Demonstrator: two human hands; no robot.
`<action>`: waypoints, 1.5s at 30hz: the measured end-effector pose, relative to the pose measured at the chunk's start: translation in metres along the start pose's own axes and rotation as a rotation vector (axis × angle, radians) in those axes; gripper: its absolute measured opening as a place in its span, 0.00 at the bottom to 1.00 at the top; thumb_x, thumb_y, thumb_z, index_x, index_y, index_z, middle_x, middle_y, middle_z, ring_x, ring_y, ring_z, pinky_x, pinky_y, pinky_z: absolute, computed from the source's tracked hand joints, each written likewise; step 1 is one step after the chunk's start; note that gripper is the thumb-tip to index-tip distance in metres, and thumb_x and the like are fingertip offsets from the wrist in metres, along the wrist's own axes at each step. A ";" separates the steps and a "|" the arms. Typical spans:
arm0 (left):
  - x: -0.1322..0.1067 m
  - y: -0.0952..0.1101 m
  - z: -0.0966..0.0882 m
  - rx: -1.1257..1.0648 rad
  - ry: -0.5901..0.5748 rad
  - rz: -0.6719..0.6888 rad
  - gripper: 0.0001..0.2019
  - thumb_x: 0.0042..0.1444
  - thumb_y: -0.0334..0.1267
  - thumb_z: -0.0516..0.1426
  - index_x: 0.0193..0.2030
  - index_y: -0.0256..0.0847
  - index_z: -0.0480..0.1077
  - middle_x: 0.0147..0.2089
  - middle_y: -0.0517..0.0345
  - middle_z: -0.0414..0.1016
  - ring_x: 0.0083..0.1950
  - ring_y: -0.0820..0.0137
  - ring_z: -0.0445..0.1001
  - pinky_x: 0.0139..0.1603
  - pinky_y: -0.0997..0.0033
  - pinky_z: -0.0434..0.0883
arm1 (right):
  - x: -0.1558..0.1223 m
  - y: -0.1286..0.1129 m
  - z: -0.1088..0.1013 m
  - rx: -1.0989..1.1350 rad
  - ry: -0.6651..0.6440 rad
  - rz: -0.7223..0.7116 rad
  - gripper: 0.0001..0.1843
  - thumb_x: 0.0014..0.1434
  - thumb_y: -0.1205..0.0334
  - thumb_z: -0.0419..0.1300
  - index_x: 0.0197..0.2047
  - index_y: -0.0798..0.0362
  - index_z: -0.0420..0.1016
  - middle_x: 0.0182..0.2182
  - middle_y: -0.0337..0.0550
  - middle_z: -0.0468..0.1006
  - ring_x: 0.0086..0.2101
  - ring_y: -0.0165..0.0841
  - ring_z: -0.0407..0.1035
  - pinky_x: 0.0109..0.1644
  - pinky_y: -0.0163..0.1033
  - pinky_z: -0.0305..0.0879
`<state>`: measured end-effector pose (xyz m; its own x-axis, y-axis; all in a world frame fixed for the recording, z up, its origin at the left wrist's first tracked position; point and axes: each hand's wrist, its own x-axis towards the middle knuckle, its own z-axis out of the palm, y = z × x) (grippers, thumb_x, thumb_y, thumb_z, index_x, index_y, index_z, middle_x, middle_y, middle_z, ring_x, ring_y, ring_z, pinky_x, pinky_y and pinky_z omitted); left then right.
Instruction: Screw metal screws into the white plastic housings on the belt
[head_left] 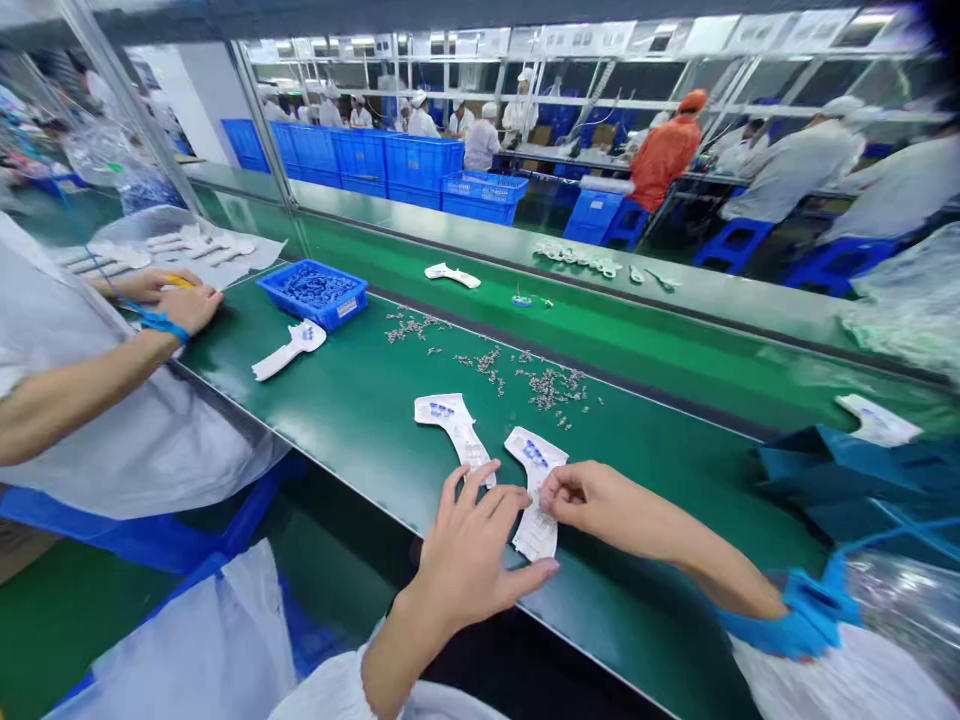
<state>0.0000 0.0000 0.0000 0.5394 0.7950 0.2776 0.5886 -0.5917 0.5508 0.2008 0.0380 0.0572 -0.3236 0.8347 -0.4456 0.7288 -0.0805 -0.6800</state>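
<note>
Presently, the curved white plastic-looking shell with blue pieces point(535, 472) is lying below and slightly right of the frame's centre, its long axis running nearly top to bottom. Your right hand point(594, 497) is pinching narrowly over its right edge, contents hidden; your left hand point(472, 548) is hovering, spread wide.

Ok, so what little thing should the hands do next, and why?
Maybe the left hand should lightly steady the white plastic shell by its edge. The right hand has its fingertips bunched at that shell's middle, while the left hand's fingers are spread out close by. Holding it might stop it sliding.
</note>
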 end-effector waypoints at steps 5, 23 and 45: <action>0.003 -0.001 0.000 -0.001 0.006 0.003 0.23 0.58 0.56 0.59 0.56 0.47 0.65 0.57 0.60 0.75 0.70 0.52 0.58 0.70 0.44 0.47 | -0.005 0.002 -0.001 0.042 -0.015 -0.018 0.09 0.59 0.60 0.56 0.31 0.54 0.74 0.26 0.36 0.71 0.28 0.29 0.60 0.30 0.34 0.55; 0.003 0.001 -0.002 0.031 0.014 0.012 0.23 0.57 0.54 0.61 0.55 0.47 0.66 0.56 0.59 0.76 0.70 0.51 0.60 0.69 0.42 0.52 | -0.003 0.001 0.008 -0.127 0.093 0.070 0.03 0.59 0.62 0.57 0.37 0.49 0.66 0.26 0.37 0.75 0.29 0.34 0.67 0.30 0.37 0.55; 0.003 0.001 -0.004 0.038 0.017 0.032 0.23 0.59 0.55 0.59 0.56 0.46 0.67 0.56 0.57 0.76 0.69 0.51 0.60 0.69 0.41 0.52 | -0.004 0.007 0.006 -0.129 0.141 0.129 0.12 0.59 0.52 0.61 0.38 0.49 0.64 0.26 0.36 0.74 0.29 0.35 0.67 0.29 0.37 0.54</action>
<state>0.0000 0.0017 0.0043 0.5482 0.7776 0.3080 0.5939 -0.6212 0.5113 0.2042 0.0307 0.0507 -0.1417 0.8907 -0.4318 0.8324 -0.1288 -0.5390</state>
